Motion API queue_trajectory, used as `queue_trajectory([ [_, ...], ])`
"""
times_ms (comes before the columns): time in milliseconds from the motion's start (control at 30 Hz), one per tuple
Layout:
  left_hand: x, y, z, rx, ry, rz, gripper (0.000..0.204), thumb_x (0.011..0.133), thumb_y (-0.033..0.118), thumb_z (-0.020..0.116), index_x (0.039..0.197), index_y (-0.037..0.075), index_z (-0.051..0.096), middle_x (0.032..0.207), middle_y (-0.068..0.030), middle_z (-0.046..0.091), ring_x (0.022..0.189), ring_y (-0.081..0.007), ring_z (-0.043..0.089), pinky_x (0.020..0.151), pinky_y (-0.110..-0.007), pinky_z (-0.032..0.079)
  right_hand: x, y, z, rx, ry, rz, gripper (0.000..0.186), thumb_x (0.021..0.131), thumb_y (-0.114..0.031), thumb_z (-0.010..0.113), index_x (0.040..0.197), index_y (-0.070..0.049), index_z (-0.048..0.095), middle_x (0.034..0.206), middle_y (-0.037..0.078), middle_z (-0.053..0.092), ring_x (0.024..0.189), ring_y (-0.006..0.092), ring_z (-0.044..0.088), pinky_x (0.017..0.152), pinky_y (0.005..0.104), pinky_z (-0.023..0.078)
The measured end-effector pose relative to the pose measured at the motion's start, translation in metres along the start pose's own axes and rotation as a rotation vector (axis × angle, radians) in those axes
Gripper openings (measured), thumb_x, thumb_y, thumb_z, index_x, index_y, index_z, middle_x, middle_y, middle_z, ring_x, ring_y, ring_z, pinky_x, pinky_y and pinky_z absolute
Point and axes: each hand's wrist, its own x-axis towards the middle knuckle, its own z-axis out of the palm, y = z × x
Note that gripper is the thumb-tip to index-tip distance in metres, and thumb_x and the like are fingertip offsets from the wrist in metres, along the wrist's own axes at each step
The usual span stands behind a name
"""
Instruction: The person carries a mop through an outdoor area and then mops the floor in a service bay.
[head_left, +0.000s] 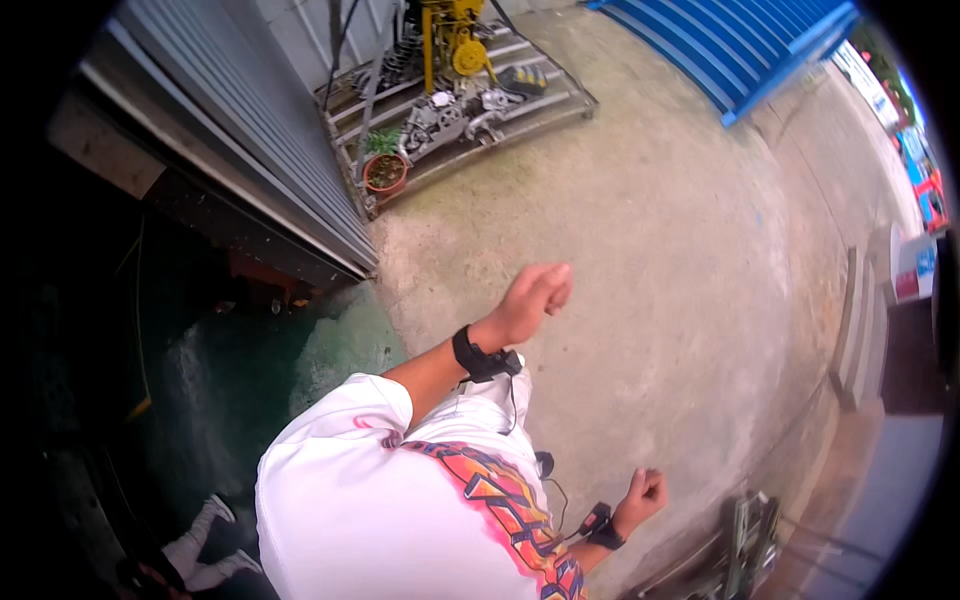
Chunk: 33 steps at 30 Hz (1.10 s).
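At the far left, in deep shade, another person's legs (205, 555) in pale trousers and light shoes stretch over a dark floor (190, 370), which turns to worn green nearer the doorway. Above it, a grey ribbed metal wall (250, 110) slants down to a corner beside the concrete ground (650, 300). Next comes the wearer's white shirt (340, 500), with a colourful print on its front.

Higher up, a potted plant (385, 175) in a reddish-brown pot sits at the near corner of a slatted metal rack (490, 153). Grey machine parts (440, 125) lie on the rack just beyond the pot, and a yellow machine (440, 50) stands behind them.

The left hand (540, 295) is held out over the concrete, below the rack and well apart from it. Its fingers are curled in — whether anything lies inside them I cannot tell. A black wristband (480, 357) with a small device circles that wrist.

Lower and farther right, the right hand (643, 495) has its fingers curled too, their inner side hidden; a second black band (604, 530) is on its wrist. Nearest to this hand is a blurred pile of metal pieces (750, 540) at the lower edge.

A blue ribbed structure (720, 40) fills the upper right — with pale steps (860, 330) at the far right.
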Motion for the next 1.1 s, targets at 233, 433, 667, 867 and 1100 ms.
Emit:
queue_trajectory([
  [233,0.257,0.022,0.186,0.063,-0.35,0.298,0.045,0.113,0.032,0.044,0.076,0.008,0.035,0.069,0.0039,0.03,0.065,-0.0106,0.028,0.058,-0.033,0.031,0.238,0.063,-0.094,-0.207,0.131,0.269,0.067,0.093,-0.048,0.076,0.132,0.005,0.065,0.135,0.032,0.062,0.122,0.0401,0.064,0.098,0.0471,0.054],
  [433,0.409,-0.055,0.3,0.045,-0.355,0.142,0.048,0.112,0.031,0.039,0.07,0.007,0.04,0.067,-0.0017,0.041,0.062,-0.013,0.039,0.059,-0.03,0.034,0.518,0.027,-0.09,-0.045,0.158,-0.144,0.043,0.086,0.001,0.074,0.064,-0.005,0.037,0.059,0.001,0.035,0.055,0.0105,0.032,0.051,0.0313,0.025],
  [667,0.582,-0.112,0.479,-0.465,-0.39,-0.282,0.043,0.113,0.031,0.042,0.075,0.013,0.035,0.069,0.0007,0.034,0.062,-0.0108,0.034,0.057,-0.026,0.032,0.719,0.025,-0.214,-0.092,0.199,-0.44,0.036,0.084,-0.007,0.07,0.066,-0.004,0.039,0.059,0.009,0.04,0.052,0.0279,0.041,0.052,0.0393,0.034],
  [867,0.839,-0.251,0.665,-0.975,-1.638,-0.616,0.049,0.107,0.05,0.056,0.133,0.009,0.052,0.137,-0.0161,0.064,0.123,-0.0331,0.064,0.105,-0.05,0.05,0.761,0.028,-0.329,-0.246,0.69,-0.307,0.036,0.082,-0.006,0.071,0.066,-0.003,0.038,0.059,0.009,0.04,0.052,0.0273,0.039,0.052,0.0391,0.033],
  [1100,0.794,-0.2,0.833,-0.467,-1.437,-0.789,0.037,0.111,0.024,0.047,0.078,0.013,0.034,0.073,0.0001,0.034,0.063,-0.0103,0.032,0.059,-0.025,0.033,0.727,0.013,-0.23,-0.004,1.409,-0.136,0.043,0.088,-0.007,0.072,0.068,-0.008,0.033,0.062,-0.003,0.031,0.059,0.0087,0.029,0.054,0.0306,0.027],
])
